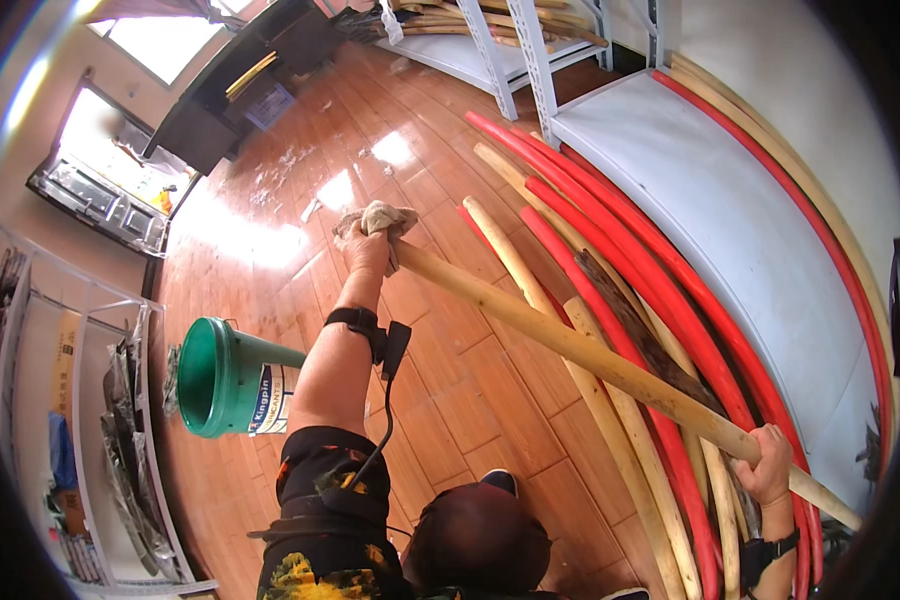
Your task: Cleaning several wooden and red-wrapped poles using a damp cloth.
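Observation:
A long pale wooden pole (570, 341) slants across the view in front of me. Around its upper left end, my left hand (365, 244) holds a bunched beige cloth (387, 217). My right hand (766, 463) grips the same pole near its lower right end. Beneath and beside it lie several red poles (630, 270), several bare wooden poles (506, 251) and a dark, rough pole (630, 322). Both wrists wear black straps with small devices.
A green plastic bucket (202, 379) lies on its side on the left of the tiled floor. White metal shelving (82, 360) stands at the far left. A low white shelf (720, 187) runs along the right wall. Scraps of debris litter the floor ahead, towards dark desks (195, 127).

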{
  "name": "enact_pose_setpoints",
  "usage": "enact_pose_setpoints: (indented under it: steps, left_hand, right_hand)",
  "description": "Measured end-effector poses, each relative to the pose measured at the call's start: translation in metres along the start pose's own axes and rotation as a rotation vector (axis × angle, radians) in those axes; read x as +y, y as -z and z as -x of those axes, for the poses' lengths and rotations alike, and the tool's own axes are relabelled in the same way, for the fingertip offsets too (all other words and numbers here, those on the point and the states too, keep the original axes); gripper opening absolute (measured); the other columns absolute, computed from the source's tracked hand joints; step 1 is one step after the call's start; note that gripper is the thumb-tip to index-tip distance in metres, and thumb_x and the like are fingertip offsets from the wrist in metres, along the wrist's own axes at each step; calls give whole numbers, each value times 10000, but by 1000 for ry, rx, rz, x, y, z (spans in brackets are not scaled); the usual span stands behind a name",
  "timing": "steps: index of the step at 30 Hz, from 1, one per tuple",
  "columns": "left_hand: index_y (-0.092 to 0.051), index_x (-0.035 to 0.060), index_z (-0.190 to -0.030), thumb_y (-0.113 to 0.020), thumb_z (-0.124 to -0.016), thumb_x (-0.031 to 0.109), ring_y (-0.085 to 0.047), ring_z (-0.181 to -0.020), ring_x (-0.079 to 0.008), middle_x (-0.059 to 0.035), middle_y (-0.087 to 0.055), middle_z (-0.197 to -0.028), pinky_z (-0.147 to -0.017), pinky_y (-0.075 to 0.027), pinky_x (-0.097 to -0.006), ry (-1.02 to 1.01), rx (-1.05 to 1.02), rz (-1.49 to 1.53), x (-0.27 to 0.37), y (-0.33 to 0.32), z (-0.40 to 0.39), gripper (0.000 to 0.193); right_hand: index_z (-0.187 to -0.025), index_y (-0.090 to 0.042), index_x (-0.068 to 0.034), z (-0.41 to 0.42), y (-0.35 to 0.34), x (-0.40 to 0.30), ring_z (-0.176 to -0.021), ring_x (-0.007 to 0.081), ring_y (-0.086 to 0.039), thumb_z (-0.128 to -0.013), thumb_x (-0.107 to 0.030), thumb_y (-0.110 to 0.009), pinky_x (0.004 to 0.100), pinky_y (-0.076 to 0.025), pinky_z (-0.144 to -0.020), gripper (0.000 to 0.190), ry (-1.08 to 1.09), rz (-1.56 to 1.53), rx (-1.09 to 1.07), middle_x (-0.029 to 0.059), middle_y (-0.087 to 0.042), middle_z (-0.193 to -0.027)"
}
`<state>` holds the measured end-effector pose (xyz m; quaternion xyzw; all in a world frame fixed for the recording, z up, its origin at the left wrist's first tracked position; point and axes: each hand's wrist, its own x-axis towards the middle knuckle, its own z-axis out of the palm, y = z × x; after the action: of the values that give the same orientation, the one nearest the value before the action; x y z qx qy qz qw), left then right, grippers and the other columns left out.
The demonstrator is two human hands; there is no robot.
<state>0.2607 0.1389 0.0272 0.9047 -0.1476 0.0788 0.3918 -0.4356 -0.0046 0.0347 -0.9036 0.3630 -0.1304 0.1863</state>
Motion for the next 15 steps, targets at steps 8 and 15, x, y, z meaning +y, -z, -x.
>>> enact_pose_setpoints:
  steps: [8,15]
  left_hand:
    - [-570,167,-1216,-706,-744,278,-397,-1253,-451,-285,-181,-1445,-1055,-364,-447,77,27,87,14,-13,36,503]
    - [-477,-16,-949,-539,-837,21,-473,-694,-169,-92,-495,-767,-546,-435,-295,-322,418,998,-45,-66,-40,133]
  right_hand:
    - [-765,-532,-38,3,8,-6,-708,375,-509,-595,-257,-634,457,-410,-628,295,-11,25,-51,163,-517,-717]
    - [-762,-537,-40,3,6,-14,-712,368,-517,-583,-235,-647,454,-421,-625,286,13,13,-62,157,-535,-726]
